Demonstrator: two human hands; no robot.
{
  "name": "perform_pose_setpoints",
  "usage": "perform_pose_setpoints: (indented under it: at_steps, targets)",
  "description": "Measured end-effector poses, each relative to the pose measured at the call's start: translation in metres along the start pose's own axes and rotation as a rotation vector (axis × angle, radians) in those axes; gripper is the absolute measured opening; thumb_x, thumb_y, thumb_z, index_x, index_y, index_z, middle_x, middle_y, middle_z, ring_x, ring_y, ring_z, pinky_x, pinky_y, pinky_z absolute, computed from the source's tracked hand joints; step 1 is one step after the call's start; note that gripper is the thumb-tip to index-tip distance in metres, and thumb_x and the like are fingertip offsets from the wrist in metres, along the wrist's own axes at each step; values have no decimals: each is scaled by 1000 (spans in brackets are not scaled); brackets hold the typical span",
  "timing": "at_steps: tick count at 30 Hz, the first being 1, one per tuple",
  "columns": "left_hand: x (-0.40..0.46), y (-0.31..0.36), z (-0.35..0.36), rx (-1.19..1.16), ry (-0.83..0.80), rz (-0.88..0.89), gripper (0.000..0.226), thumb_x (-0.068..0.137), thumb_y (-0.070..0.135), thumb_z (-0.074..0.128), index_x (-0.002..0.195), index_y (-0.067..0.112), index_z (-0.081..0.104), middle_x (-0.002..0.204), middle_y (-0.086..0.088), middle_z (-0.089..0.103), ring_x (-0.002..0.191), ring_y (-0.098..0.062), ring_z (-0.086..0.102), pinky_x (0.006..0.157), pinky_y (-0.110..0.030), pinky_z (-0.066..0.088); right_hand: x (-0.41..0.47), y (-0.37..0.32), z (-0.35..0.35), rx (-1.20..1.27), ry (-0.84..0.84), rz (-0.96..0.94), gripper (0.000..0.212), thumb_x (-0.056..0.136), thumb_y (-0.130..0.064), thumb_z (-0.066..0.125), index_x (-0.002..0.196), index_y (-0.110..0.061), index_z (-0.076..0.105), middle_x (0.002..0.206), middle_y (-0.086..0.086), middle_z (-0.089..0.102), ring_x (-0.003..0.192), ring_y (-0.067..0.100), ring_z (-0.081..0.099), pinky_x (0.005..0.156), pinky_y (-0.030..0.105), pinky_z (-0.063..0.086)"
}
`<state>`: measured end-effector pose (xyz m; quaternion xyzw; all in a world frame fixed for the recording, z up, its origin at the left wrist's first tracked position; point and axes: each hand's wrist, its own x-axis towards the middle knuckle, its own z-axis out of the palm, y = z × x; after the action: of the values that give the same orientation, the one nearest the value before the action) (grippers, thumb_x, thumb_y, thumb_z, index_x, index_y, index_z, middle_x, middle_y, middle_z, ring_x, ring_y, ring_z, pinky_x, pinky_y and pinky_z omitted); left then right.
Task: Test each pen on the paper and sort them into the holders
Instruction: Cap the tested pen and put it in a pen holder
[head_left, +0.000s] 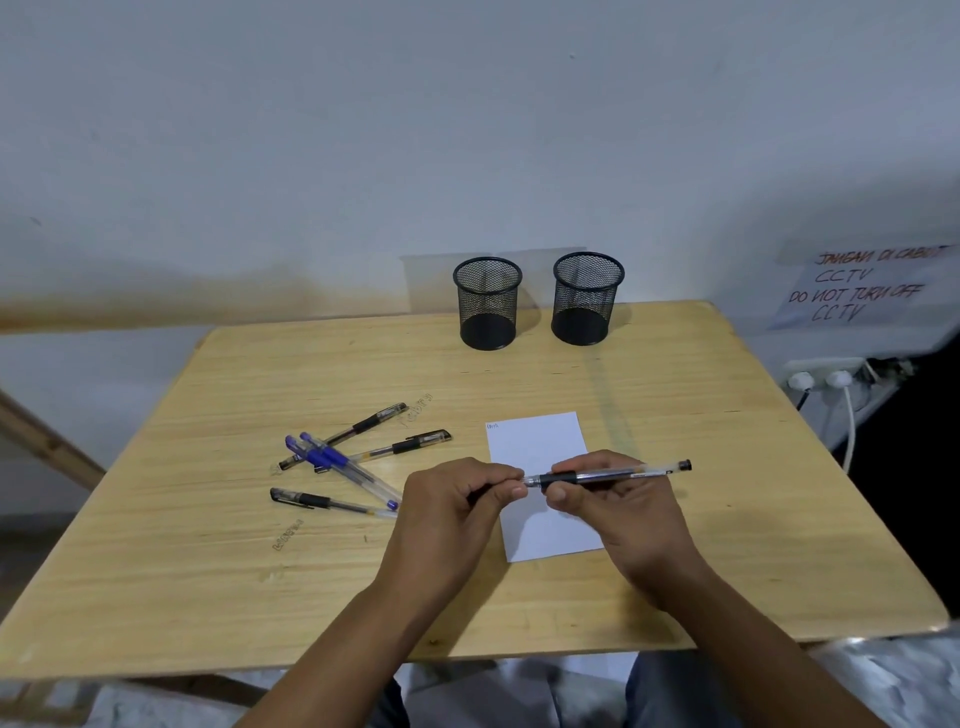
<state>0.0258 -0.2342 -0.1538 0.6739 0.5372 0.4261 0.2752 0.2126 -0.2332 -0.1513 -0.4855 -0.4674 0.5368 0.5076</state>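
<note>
Your right hand (618, 499) grips the black pen (623, 473) level above the paper (540, 441); your left hand (462, 499) pinches its tip end, cap apparently enclosed.

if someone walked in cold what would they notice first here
Probably the two bare hands over the white sheet of paper: the right hand grips a clear black-grip pen held level, while the left hand pinches its tip end. Next, the two empty black wire-mesh holders at the table's far edge, and the loose cluster of blue and black pens lying left of the paper.
</note>
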Motion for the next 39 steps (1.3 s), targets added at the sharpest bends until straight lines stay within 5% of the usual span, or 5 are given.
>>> perform_pose_setpoints:
  at_steps: [12, 19, 23, 32, 39]
  targets:
    - [94, 14, 29, -44, -28, -174, 34, 86, 36, 74, 118, 24, 71, 101, 16, 71, 90, 15, 60, 71, 1, 42, 80, -42, -27, 75, 131, -88, 13, 96, -11, 59, 104, -12, 69, 82, 9, 67, 82, 22, 73, 73, 26, 59]
    - [161, -8, 22, 1, 236, -275, 58, 77, 30, 81, 128, 14, 59, 119, 1, 63, 113, -19, 58, 93, -30, 46, 145, -65, -44, -371, 162, -116, 16, 95, -25, 61, 107, -24, 72, 83, -3, 63, 60, 13, 63, 65, 44, 61]
    - [194, -26, 19, 43, 196, -362, 95, 70, 36, 86, 146, 8, 36, 144, -8, 47, 134, -23, 42, 105, -34, 40, 178, -78, -37, -613, 137, -215, 13, 91, -22, 66, 99, -19, 76, 73, -8, 63, 54, 11, 60, 51, 18, 52]
    - [226, -44, 21, 6, 180, -301, 77, 60, 39, 90, 124, 19, 52, 114, 8, 60, 106, -15, 57, 86, -25, 45, 228, -94, -5, -949, 94, -349, 10, 88, -20, 69, 90, -13, 77, 81, -1, 70, 70, 7, 58, 56, 8, 37]
    - [223, -51, 20, 19, 185, -296, 73, 62, 39, 89, 123, 19, 55, 116, 5, 65, 105, -14, 60, 90, -30, 51, 244, -97, 20, -1128, -21, -405, 16, 92, -17, 64, 100, -9, 76, 97, 6, 71, 95, 22, 63, 78, 31, 46]
